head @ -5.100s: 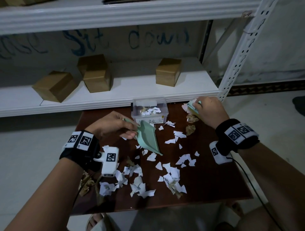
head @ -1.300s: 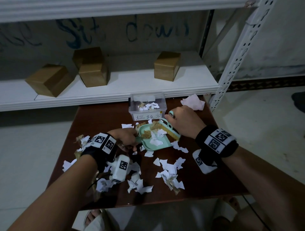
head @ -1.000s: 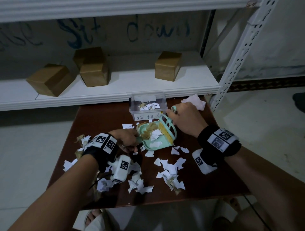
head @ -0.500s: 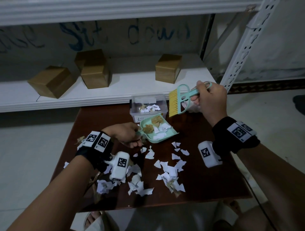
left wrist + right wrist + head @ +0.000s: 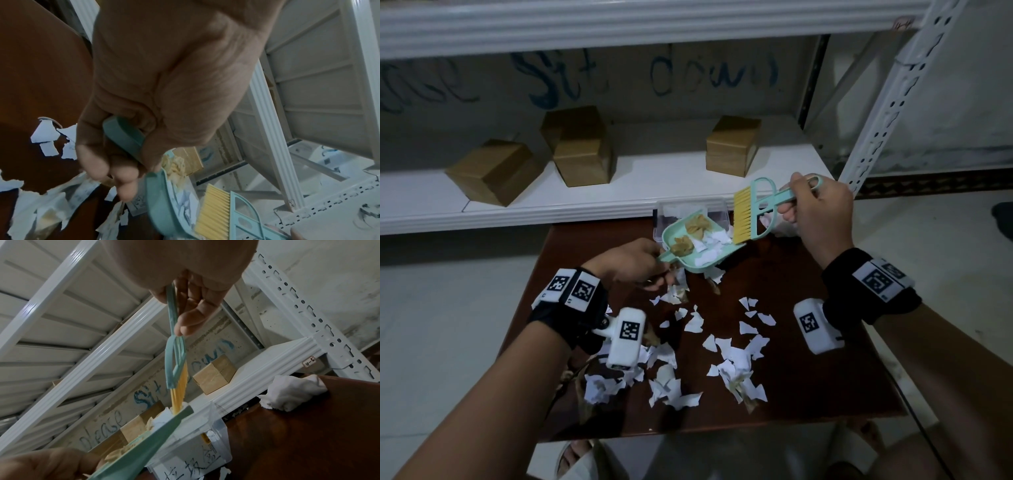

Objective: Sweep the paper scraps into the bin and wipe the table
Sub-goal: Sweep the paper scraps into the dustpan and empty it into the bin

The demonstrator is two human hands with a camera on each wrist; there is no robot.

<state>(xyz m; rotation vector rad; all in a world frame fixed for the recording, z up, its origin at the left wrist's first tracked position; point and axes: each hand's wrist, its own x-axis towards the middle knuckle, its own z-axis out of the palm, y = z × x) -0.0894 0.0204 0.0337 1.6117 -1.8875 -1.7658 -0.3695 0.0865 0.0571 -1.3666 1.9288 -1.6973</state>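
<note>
The right hand fills the top of the view, its fingers curled round the teal handle of a brush that hangs bristles-down. The yellow bristle tips meet the far edge of a teal dustpan heaped with white and tan paper scraps. The left hand holds the dustpan from below. Just behind the dustpan stands a clear plastic bin with handwritten characters, on the brown desk. Right of the bin lies a crumpled white cloth.
</note>
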